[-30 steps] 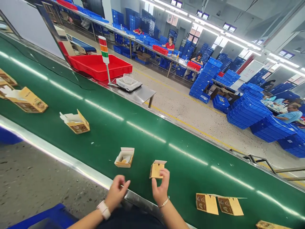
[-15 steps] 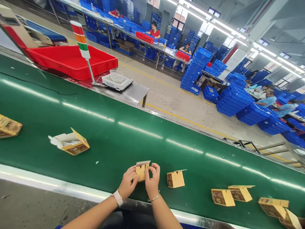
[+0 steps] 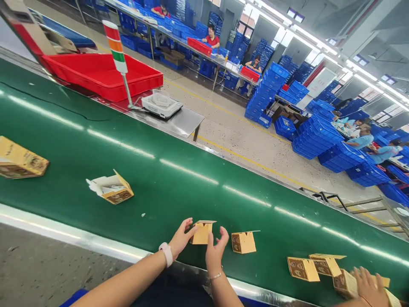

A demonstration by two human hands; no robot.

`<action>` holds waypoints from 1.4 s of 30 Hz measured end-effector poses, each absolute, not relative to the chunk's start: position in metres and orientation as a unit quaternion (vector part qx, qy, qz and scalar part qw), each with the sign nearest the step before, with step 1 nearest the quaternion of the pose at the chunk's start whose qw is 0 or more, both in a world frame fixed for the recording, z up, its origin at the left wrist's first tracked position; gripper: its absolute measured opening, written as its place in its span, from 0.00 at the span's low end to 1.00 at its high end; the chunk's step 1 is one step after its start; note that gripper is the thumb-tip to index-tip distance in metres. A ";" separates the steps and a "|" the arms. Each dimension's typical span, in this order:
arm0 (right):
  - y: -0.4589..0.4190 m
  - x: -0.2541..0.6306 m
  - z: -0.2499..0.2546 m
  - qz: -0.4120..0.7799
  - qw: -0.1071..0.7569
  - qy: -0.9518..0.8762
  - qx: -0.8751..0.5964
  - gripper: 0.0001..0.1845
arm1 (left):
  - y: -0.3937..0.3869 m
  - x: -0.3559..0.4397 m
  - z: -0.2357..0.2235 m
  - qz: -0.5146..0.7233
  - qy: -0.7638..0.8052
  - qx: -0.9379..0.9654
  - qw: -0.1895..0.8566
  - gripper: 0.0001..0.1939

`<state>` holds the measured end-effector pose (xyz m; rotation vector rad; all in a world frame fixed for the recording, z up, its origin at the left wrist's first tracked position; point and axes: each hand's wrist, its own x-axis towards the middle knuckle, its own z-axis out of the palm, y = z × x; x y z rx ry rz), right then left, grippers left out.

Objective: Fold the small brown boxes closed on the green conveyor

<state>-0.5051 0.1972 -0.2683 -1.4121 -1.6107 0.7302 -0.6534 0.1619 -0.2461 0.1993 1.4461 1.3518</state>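
A small tan cardboard box (image 3: 202,233) stands on the green conveyor belt (image 3: 179,187) with its flaps up. My left hand (image 3: 182,238) is open at its left side, fingertips close to the cardboard. My right hand (image 3: 216,251) is open just below it, holding nothing. To the right stands a similar box (image 3: 243,242). Farther right lie flattened printed cartons (image 3: 303,269), and another person's hand (image 3: 369,288) rests on a carton (image 3: 344,284) at the lower right. Up the belt are an open box with white contents (image 3: 111,189) and a closed carton (image 3: 19,164).
Behind the belt stand a red tray (image 3: 102,76), a signal light pole (image 3: 116,47) and a white scale (image 3: 161,105) on a steel shelf (image 3: 188,123). Beyond, on the speckled floor, are stacked blue crates (image 3: 316,136), with several people working at benches.
My hands have let go of the small box and moved apart to either side of it. Another person's hand has come into view at the lower right.
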 end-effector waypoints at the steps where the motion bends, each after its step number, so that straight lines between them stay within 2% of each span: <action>1: 0.191 -0.499 -0.258 0.252 0.443 -0.671 -0.539 0.24 | 0.148 -0.661 -0.250 0.563 0.616 0.104 0.541 0.29; 4: 0.173 -0.502 -0.231 0.240 0.467 -0.750 -0.402 0.24 | 0.094 -0.703 -0.265 0.524 0.665 0.153 0.510 0.26; 6: 0.170 -0.532 -0.224 0.306 0.432 -0.788 -0.316 0.22 | 0.061 -0.743 -0.273 0.525 0.750 0.122 0.383 0.29; 9: 0.185 -0.613 -0.227 0.380 0.361 -0.820 -0.230 0.21 | 0.043 -0.805 -0.278 0.537 0.823 0.136 0.127 0.33; 10: 0.195 -0.644 -0.230 0.385 0.346 -0.830 -0.208 0.23 | 0.046 -0.823 -0.279 0.534 0.823 0.180 0.069 0.32; 12: 0.216 -0.699 -0.236 0.378 0.307 -0.857 -0.166 0.29 | 0.060 -0.849 -0.282 0.511 0.807 0.293 0.024 0.28; 15: 0.241 -0.744 -0.244 0.370 0.253 -0.883 -0.137 0.32 | 0.081 -0.869 -0.288 0.483 0.779 0.398 0.041 0.25; 18: 0.244 -0.746 -0.250 0.410 0.282 -0.849 -0.178 0.19 | 0.085 -0.885 -0.290 0.504 0.755 0.414 0.066 0.35; 20: 0.238 -0.739 -0.253 0.458 0.309 -0.803 -0.225 0.13 | 0.083 -0.900 -0.287 0.496 0.722 0.464 0.136 0.35; 23: 0.225 -0.734 -0.256 0.490 0.330 -0.744 -0.311 0.15 | 0.082 -0.919 -0.279 0.440 0.652 0.575 0.226 0.19; 25: 0.214 -0.732 -0.257 0.451 0.374 -0.716 -0.380 0.16 | 0.084 -0.925 -0.277 0.413 0.638 0.617 0.206 0.13; 28: 0.197 -0.725 -0.258 0.373 0.428 -0.734 -0.372 0.19 | 0.091 -0.922 -0.275 0.375 0.622 0.667 0.165 0.14; 31: 0.185 -0.713 -0.259 0.321 0.366 -0.827 -0.280 0.24 | 0.098 -0.914 -0.272 0.346 0.590 0.706 0.186 0.18; 33: 0.183 -0.708 -0.261 0.284 0.309 -0.861 -0.289 0.30 | 0.105 -0.907 -0.268 0.333 0.588 0.706 0.211 0.16; 34: 0.183 -0.708 -0.263 0.272 0.294 -0.862 -0.310 0.29 | 0.108 -0.904 -0.265 0.329 0.589 0.703 0.224 0.15; 35: 0.183 -0.709 -0.265 0.270 0.292 -0.855 -0.333 0.24 | 0.111 -0.900 -0.264 0.330 0.592 0.696 0.236 0.14; 37: 0.181 -0.717 -0.272 0.299 0.327 -0.812 -0.379 0.12 | 0.119 -0.890 -0.262 0.363 0.610 0.658 0.252 0.14; 40: 0.178 -0.732 -0.288 0.397 0.413 -0.659 -0.487 0.14 | 0.129 -0.876 -0.263 0.467 0.682 0.499 0.259 0.14; 42: 0.179 -0.738 -0.300 0.442 0.436 -0.546 -0.563 0.16 | 0.136 -0.868 -0.264 0.514 0.727 0.369 0.269 0.15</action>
